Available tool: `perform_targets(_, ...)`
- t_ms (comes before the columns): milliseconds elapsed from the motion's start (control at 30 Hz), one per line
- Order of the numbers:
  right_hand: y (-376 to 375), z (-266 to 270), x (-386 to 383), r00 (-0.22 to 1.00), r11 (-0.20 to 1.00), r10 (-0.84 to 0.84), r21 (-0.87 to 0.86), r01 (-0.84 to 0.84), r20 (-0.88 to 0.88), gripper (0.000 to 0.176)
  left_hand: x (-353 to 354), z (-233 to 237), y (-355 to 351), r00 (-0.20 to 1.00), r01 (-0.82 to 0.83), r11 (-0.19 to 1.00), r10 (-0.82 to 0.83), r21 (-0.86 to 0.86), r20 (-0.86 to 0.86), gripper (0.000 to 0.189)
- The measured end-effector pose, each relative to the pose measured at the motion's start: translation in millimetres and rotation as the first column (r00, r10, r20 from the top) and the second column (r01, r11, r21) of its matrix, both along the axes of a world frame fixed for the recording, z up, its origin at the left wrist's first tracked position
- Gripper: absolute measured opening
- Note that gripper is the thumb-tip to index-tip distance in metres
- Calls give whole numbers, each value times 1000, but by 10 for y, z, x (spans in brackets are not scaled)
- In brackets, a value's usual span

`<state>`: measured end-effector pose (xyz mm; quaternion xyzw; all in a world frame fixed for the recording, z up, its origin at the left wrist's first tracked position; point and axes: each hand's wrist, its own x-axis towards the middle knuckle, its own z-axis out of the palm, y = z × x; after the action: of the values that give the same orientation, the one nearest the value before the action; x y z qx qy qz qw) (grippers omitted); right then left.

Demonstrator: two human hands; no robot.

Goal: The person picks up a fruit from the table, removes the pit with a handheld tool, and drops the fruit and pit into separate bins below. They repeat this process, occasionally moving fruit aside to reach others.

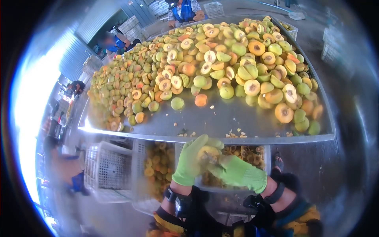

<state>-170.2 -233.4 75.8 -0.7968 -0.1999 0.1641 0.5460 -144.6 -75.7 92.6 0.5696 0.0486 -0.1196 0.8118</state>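
Note:
Both hands, in light green gloves, are close together in front of the near edge of the metal table (233,118). My left hand (189,160) is closed around a yellow peach half (208,153), with its cut face partly visible. My right hand (239,172) is closed, its fingertips up against the cut side of that fruit; whether it also grips a small tool is hidden and blurred. A large heap of halved peaches (213,55), green to orange, covers the far part of the table. Small pale pits and scraps (236,135) lie along the near edge.
Below the edge stand a crate (138,173) with peach pieces and a container (267,158) holding dark pits or pieces. A white crate (108,166) is at the left. People in blue (185,11) work across the table; a blurred arm (67,172) shows at left.

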Motion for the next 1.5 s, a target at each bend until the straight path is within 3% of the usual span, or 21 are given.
perform_targets(67, 39, -142, -20, 943, 991, -63, -87, 96, 327, 36, 8, 65, -63, 1000, -17, 983, 14, 183, 20, 37)
perform_targets(133, 51, -203, -44, 930, 978, -78, -154, 141, 359, 35, -12, 34, -133, 996, -86, 963, 77, 254, 44, 36)
perform_targets(233, -26, -198, -38, 964, 999, -53, 6, 54, 262, 34, -29, -48, -147, 977, -144, 892, 60, 428, 205, 35)
perform_targets(300, -26, -258, 1, 915, 875, 134, 479, 71, -380, 35, -25, -35, -157, 985, -170, 970, 163, 171, 56, 32)
perform_targets(333, 3, -262, 0, 915, 873, 130, 482, 77, -381, 35, -16, -49, -176, 986, -164, 971, 157, 175, 55, 32)
perform_targets(400, 95, -254, -12, 974, 995, -90, -18, 96, 209, 34, -15, -107, -220, 938, -318, 944, 301, -81, -174, 31)
perform_targets(533, -27, -197, -20, 957, 995, -2, -97, 32, 290, 33, -28, -86, -120, 987, -148, 976, 157, 158, -45, 27)
perform_targets(600, -208, 105, 25, 947, 958, 187, 264, -116, -262, 33, 22, -116, -50, 984, 42, 865, -121, 501, 127, 22)
perform_targets(633, -193, 117, 35, 946, 958, 185, 262, -113, -267, 33, 37, -135, -31, 985, 46, 866, -123, 498, 122, 22)
perform_targets(700, -119, 139, 32, 802, 987, 148, 138, -83, -579, 32, 54, -168, 7, 963, 147, 859, -238, 491, 129, 19)
perform_targets(833, -133, 170, -6, 835, 986, 165, 116, -122, -524, 33, 52, -224, 49, 913, 179, 735, -372, 654, 169, 20)
perform_targets(900, -178, 76, 41, 693, 963, 261, 232, -138, -672, 36, 56, -231, 63, 901, 201, 697, -408, 689, 149, 22)
perform_targets(1000, -126, -138, -12, 774, 899, 339, 426, -99, -535, 41, 9, -417, 40, 953, 34, 777, -215, 628, 215, 24)
perform_targets(1133, -66, -86, -28, 811, 933, 255, 353, -65, -526, 42, -14, -391, 3, 992, 34, 741, -108, 670, 69, 25)
perform_targets(1200, -96, 125, 46, 644, 968, 240, 227, -105, -726, 42, -2, -268, 54, 988, 149, 906, -151, 396, -28, 27)
perform_targets(1267, -87, 202, 68, 617, 973, 225, 203, -107, -754, 41, 13, -265, 93, 984, 160, 922, -179, 353, 20, 25)
perform_targets(1333, -81, 194, 56, 600, 968, 252, 187, -170, -760, 42, 30, -324, 150, 871, 221, 732, -445, 645, 206, 22)
perform_targets(1367, -77, 160, 35, 599, 969, 247, 181, -169, -762, 42, 42, -321, 140, 872, 222, 736, -444, 640, 208, 22)
perform_targets(1433, -60, 70, -40, 698, 984, 177, 117, -134, -693, 42, 20, -315, 114, 834, 199, 561, -527, 804, 161, 18)
perform_targets(1467, -81, 100, -29, 696, 984, 179, 116, -136, -695, 42, 7, -315, 112, 836, 200, 562, -525, 803, 159, 18)
perform_targets(1500, -120, 173, 9, 612, 977, 215, 168, -134, -761, 43, -6, -306, 113, 863, 251, 689, -477, 680, 165, 20)
